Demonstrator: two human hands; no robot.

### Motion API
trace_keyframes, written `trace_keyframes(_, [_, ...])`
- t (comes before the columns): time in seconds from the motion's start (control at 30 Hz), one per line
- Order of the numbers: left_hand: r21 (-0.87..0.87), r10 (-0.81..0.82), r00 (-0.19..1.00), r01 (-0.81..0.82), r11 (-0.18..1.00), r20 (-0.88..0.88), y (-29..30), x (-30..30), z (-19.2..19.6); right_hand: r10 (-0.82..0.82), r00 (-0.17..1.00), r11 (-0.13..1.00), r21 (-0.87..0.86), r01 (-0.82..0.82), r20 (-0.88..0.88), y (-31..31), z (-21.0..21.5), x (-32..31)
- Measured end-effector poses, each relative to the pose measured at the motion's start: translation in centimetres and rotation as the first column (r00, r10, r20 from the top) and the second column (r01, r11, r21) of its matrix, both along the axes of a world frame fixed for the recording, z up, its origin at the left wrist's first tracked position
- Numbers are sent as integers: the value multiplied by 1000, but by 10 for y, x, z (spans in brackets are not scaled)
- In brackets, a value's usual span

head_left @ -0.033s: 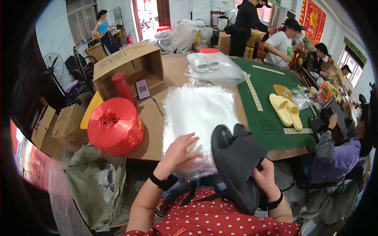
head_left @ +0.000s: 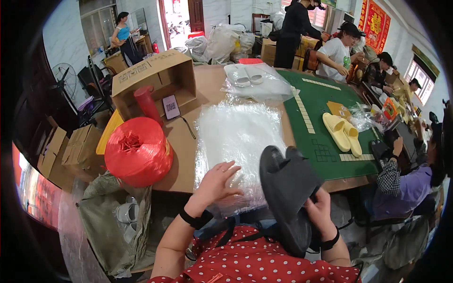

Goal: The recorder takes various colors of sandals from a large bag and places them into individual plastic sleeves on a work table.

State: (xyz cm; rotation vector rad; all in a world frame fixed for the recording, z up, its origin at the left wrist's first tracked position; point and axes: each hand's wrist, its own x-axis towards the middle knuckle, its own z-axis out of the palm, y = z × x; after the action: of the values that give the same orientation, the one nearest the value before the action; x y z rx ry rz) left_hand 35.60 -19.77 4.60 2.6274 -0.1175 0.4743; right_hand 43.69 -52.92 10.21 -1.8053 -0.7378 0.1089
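The right hand holds a pair of dark slippers at the near edge of the counter. The left hand lies flat and wide on the stack of clear bags. The slippers are not yet bagged; one white pair farther back already is.

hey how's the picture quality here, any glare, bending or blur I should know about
Head view: strong fisheye, so the table edge bows and a black rim frames the corners. The stack of clear plastic bags throws white glare under the left hand. The dark grey slippers in the right hand look sharp; the people at the far side look small and soft.
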Motion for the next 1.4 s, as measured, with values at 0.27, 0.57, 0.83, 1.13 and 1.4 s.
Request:
trace_keyframes(0.27, [106, 24, 993, -36, 994, 119, -7, -4, -11, -320, 941, 876, 344, 337, -108, -54, -30, 33])
trace_keyframes(0.57, [2, -39, 990, 39, 999, 135, -10, 4, -19, -153, 978, 932, 309, 190, -142, -47, -40, 18])
trace_keyframes(0.83, [-247, 135, 991, -129, 960, 7, -9, 28, 12, 389, 909, 920, 23, -390, -151, 20, -20, -11])
trace_keyframes(1.13, [-281, 37, 990, 3, 960, 138, 7, 30, 34, 114, 919, 890, -451, 74, 376, 35, -22, 10])
trace_keyframes(1.4, [-274, -138, 949, 219, 937, 285, -23, 24, 47, 97, 891, 894, -432, 118, 444, 68, -34, 18])
